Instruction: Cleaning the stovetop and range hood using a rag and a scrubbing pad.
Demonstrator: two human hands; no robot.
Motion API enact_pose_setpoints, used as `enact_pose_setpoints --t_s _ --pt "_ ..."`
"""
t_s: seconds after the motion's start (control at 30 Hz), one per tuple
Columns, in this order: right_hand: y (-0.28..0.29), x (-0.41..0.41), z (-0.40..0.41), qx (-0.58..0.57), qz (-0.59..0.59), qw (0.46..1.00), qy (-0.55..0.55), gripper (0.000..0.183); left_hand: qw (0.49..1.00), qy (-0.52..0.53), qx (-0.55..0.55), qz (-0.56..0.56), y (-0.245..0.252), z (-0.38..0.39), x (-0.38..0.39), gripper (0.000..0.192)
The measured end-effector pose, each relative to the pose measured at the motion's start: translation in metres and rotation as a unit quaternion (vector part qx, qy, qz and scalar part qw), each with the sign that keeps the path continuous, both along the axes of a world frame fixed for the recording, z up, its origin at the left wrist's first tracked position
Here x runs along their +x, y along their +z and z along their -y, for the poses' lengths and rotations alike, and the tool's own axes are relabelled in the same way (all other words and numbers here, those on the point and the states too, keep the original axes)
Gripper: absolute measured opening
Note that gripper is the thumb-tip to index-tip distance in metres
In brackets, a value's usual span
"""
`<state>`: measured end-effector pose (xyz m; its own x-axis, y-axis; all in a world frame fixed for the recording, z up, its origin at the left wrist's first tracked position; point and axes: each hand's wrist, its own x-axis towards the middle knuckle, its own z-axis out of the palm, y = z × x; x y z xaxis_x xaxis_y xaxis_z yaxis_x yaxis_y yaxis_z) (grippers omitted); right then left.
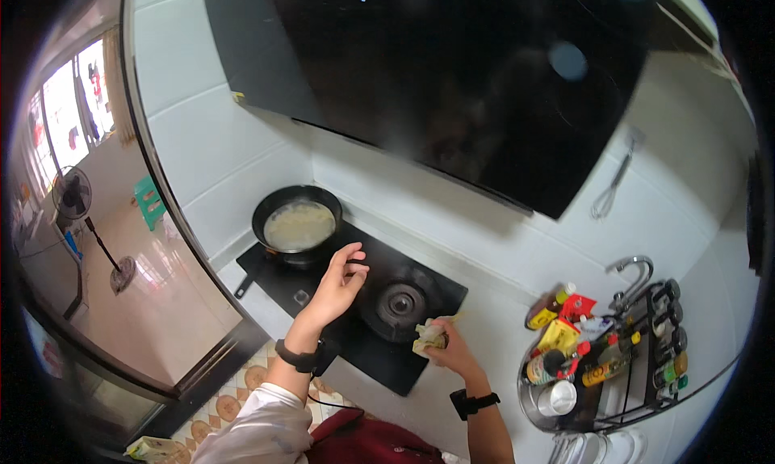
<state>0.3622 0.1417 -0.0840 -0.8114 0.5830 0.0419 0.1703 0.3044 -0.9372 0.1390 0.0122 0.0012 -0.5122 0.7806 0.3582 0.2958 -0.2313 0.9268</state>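
Observation:
My left hand [340, 283] is raised over the black two-burner gas hob [369, 349], fingers loosely curled with nothing seen between them. In my right hand [451, 352] is a small crumpled plastic packet [428, 337], pale and yellow-green, held beside the right burner [399, 304]. A black frying pan [260, 218] sits on the left burner with pale, cloudy liquid [300, 225] in it; its handle points down and to the left. I wear a black band on each wrist.
A dark range hood [424, 100] overhangs the hob. At the right, sauce bottles [551, 306], bags and a white cup [557, 397] crowd around a sink tap [642, 267] and black rack [651, 355]. A whisk [611, 185] hangs on the wall. Leftward, a doorway shows a standing fan [72, 191] and green stool [148, 202].

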Motion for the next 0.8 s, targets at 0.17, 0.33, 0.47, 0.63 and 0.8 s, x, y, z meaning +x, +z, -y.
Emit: enact_pose_setpoints --t_s 0.17,0.33,0.47,0.63,0.8 --pt "0.055 -0.084 0.018 0.058 -0.107 0.991 0.050 0.057 0.976 0.046 0.060 -0.203 0.072 0.004 -0.058 0.062" --pt "0.109 -0.146 0.039 0.043 -0.132 0.986 0.092 0.059 0.937 0.109 0.094 -0.318 0.188 -0.014 -0.125 0.069" --pt "0.102 -0.157 0.042 0.054 -0.119 0.988 0.083 0.058 0.907 0.153 0.078 -0.384 0.251 -0.032 -0.136 0.071" --pt "0.104 -0.145 0.050 0.104 -0.111 0.984 0.087 0.057 0.916 0.147 0.021 -0.372 0.269 -0.041 -0.141 0.069" --pt "0.108 -0.132 0.043 0.065 -0.126 0.988 0.064 0.058 0.960 0.069 0.034 -0.269 0.268 -0.039 -0.136 0.066"
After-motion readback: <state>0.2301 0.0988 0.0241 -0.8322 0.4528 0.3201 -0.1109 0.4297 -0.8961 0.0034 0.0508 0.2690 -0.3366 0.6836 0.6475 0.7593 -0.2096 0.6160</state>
